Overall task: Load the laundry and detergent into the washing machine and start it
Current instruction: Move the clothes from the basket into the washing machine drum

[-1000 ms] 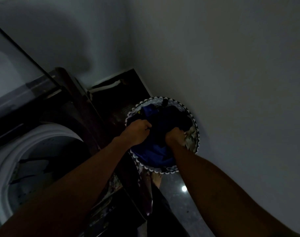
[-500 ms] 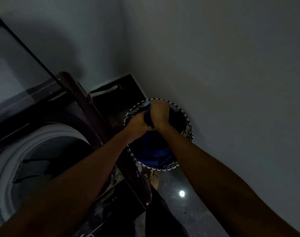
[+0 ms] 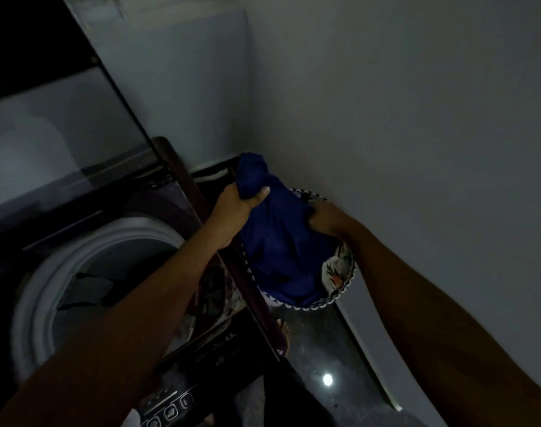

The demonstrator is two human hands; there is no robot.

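Blue cloth (image 3: 278, 241) is bunched in your left hand (image 3: 238, 208), fingers curled tight round its top, lifted partly above the laundry basket (image 3: 343, 291) w/ its lower end down inside. Your right hand (image 3: 324, 218) grips the cloth's right side. Basket sits on the floor (image 3: 318, 349) betw. the wall (image 3: 417, 118) & the washing machine (image 3: 62, 272), whose lid (image 3: 62, 124) stands open.

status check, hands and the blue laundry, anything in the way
Left hand grips bunched top of blue garment. Right hand grips its side. Garment half out of laundry basket. Washer drum open, path clear.
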